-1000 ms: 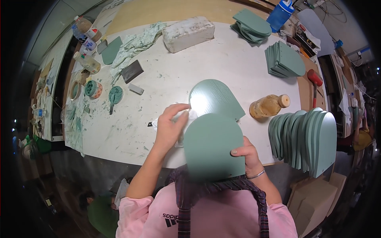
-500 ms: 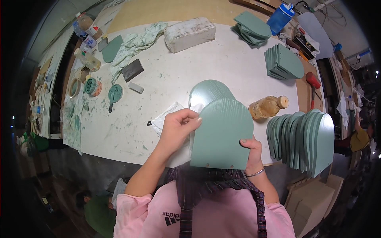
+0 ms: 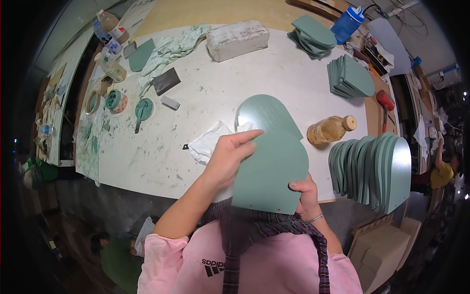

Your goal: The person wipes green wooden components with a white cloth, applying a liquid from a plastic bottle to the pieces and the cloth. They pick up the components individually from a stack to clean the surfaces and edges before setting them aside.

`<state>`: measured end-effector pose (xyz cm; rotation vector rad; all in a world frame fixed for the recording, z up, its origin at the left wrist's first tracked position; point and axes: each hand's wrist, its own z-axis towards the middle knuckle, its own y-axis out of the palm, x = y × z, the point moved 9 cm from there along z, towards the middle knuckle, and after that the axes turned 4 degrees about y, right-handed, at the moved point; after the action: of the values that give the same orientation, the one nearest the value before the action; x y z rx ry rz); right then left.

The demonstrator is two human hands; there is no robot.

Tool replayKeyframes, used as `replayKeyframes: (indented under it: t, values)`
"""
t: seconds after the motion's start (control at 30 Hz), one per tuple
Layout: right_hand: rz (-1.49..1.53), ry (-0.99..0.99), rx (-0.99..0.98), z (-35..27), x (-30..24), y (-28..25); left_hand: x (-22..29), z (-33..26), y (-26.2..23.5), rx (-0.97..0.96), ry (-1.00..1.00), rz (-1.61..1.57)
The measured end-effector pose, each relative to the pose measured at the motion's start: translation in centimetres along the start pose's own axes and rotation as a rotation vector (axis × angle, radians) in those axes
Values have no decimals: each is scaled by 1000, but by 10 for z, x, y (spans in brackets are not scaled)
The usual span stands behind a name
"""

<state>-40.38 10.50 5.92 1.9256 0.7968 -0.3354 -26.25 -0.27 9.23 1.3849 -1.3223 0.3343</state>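
One green board held over near edge of table. Right hand pinches its lower right side; left hand at upper left edge, can't tell if gripping.

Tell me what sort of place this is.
Probably a small finishing workshop: green rounded panels stand in a row, a tub of green paste sits open, and a red mallet lies at the right.

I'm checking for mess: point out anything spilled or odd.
Green smears stain the white table at left, near the open tub; their colour resembles the paste inside, so they may be spills.
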Motion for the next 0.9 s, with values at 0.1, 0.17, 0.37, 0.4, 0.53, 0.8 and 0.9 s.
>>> replayKeyframes:
  t: [0.1, 0.17, 0.37, 0.4, 0.53, 0.8, 0.9]
  values:
    - [-26, 10, -6, -7, 0, 0, 4, -5, 0, -41, 5, 18]
    - [-65, 35, -11, -11, 4, 1, 5, -4, -1, -50, 3, 69]
    - [-15, -9, -39, -20, 7, 0, 8, -7, 3, -53, 17, 175]
    - [-12, -12, -35, -21, 8, 0, 9, -10, 3, -53, 44, 174]
    - [-7, 0, -37, -21, 9, 3, 9, -3, 1, -34, 59, 257]
    - [-18, -96, 38, -12, -20, -29, 19, 9, -43, 175, 345, 790]
    - [2, -161, 86, -1, -38, -41, 14, 3, -42, 334, 471, 1109]
